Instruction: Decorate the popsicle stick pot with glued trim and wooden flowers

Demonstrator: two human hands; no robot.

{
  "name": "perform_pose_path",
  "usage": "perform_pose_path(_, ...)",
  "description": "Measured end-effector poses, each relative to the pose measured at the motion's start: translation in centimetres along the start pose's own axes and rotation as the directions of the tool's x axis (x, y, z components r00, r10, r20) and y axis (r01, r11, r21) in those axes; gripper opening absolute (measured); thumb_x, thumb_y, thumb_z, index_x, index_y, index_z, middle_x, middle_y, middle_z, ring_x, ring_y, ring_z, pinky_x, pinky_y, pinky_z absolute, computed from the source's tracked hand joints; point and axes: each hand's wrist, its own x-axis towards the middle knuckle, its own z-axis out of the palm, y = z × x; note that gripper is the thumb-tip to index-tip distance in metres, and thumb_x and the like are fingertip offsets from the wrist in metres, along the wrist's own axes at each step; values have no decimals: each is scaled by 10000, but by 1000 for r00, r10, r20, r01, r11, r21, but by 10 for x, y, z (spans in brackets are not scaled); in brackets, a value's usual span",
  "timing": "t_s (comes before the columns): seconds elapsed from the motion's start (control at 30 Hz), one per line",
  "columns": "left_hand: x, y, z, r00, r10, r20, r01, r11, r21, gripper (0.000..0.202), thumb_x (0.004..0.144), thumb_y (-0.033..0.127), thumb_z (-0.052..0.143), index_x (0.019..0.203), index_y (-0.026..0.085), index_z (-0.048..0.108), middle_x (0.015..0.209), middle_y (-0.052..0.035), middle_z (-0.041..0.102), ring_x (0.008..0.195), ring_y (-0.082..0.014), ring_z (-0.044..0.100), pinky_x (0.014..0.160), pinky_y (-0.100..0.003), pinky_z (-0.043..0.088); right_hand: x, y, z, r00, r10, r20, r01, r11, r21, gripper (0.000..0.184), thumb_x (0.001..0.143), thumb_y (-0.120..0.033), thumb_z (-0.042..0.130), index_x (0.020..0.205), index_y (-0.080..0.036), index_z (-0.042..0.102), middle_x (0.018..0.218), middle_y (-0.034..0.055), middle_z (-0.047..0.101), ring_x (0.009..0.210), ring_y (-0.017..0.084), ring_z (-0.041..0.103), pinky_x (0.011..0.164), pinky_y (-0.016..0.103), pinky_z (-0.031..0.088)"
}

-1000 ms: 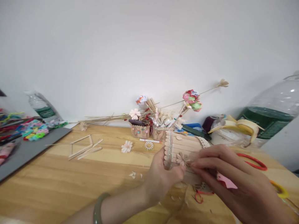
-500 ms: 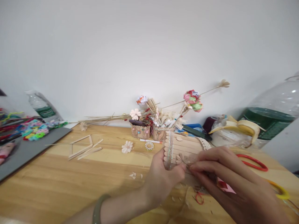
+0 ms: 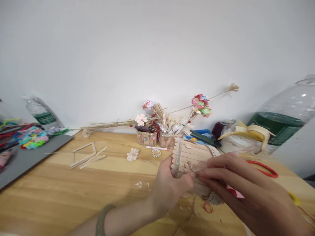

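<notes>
My left hand grips the left side of a craft-stick panel made of pale wooden sticks laid side by side. A glittery ribbon runs down its left end, and white lace edges its right end. A small dried-petal flower lies against the panel's face, beside my left thumb. My right hand is closed, its thumb and fingertips pinched at the flower's lower right; what exactly sits between the fingertips is hidden. A loose petal rests near the panel's top edge.
Behind stand two decorated stick pots with flowers and tools. Craft sticks, a pale flower, a tape roll and petal scraps lie leftward. Red-handled scissors, a banana and a large bottle are right.
The camera view has shifted slightly. Both hands keep nearly the same hold, and the panel has tilted a little, showing more lace at its lower right.
</notes>
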Motion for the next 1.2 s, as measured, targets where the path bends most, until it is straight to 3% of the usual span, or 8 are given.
perform_pose_path(0.23, -1, 0, 1, 1000, -18, -11, 18, 1000, -8, 311, 633, 131, 618, 942, 141, 646, 795, -21, 719, 842, -192, 662, 701, -231, 516, 0, 0, 0, 1000, 6, 6, -6, 1000, 0, 147, 868, -154, 466, 812, -206, 591, 766, 24, 601, 673, 108, 576, 574, 213, 478)
perform_pose_path(0.6, -1, -1, 0, 1000, -7, -19, 6, 1000, -16, 279, 634, 124, 632, 909, 148, 673, 691, 1, 681, 615, -117, 598, 632, -216, 500, -12, 5, -1, 993, -53, 109, 54, 999, 2, 163, 869, -137, 471, 973, -210, 573, 880, 43, 571, 795, 141, 539, 668, 258, 459)
perform_pose_path(0.8, 0, -1, 0, 1000, 17, -18, -17, 1000, -25, 265, 643, 105, 623, 895, 164, 679, 688, 22, 672, 621, -102, 594, 632, -194, 495, -11, 4, -3, 991, -72, 109, 74, 997, -16, 167, 872, -133, 468, 976, -206, 576, 882, 41, 572, 799, 140, 536, 679, 259, 458)
perform_pose_path(1.2, -1, -2, -1, 1000, -9, 6, 9, 999, -35, 290, 644, 114, 614, 929, 146, 658, 860, -29, 726, 764, -154, 655, 684, -217, 512, -13, 3, -4, 992, -78, 101, 82, 996, -33, 179, 866, -119, 469, 986, -206, 570, 888, 39, 573, 809, 137, 530, 691, 255, 463)
